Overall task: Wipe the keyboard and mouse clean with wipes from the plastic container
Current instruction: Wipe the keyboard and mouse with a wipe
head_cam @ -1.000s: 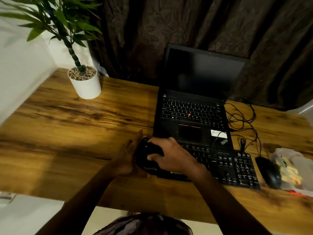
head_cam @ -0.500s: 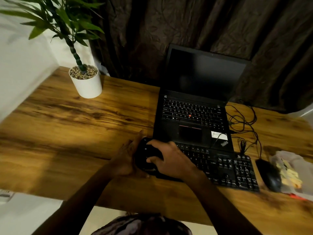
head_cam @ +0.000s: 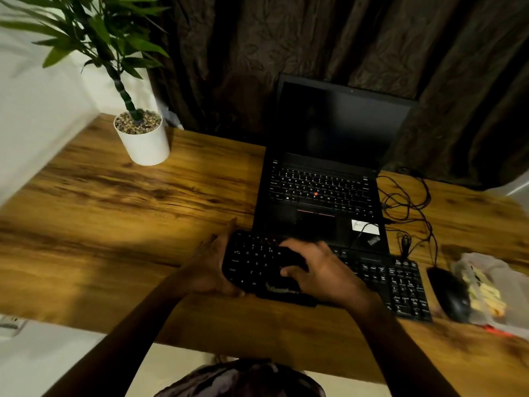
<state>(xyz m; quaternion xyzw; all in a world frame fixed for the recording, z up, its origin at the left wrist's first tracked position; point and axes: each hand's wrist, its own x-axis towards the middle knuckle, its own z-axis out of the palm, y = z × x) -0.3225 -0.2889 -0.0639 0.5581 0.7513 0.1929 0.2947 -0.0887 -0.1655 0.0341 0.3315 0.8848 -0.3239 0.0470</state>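
Observation:
A black keyboard (head_cam: 395,285) lies on the wooden desk in front of an open laptop. My left hand (head_cam: 211,265) grips the keyboard's left end. My right hand (head_cam: 320,270) rests on the keys left of the middle, fingers bent over a dark wipe (head_cam: 289,257) pressed against them. The wipe is hard to make out in the dim light. A black mouse (head_cam: 449,293) sits just right of the keyboard. Beside the mouse stands a clear plastic container (head_cam: 492,270) with yellowish contents.
The black laptop (head_cam: 320,196) has a dark screen, and tangled cables (head_cam: 409,207) lie to its right. A white plant pot (head_cam: 143,141) stands at the back left. Dark curtains hang behind the desk (head_cam: 114,213). Something small and red (head_cam: 492,329) lies by the container.
My right hand has slid to the right along the keyboard, and the keys at the left end now show. My left hand stays at the keyboard's left end.

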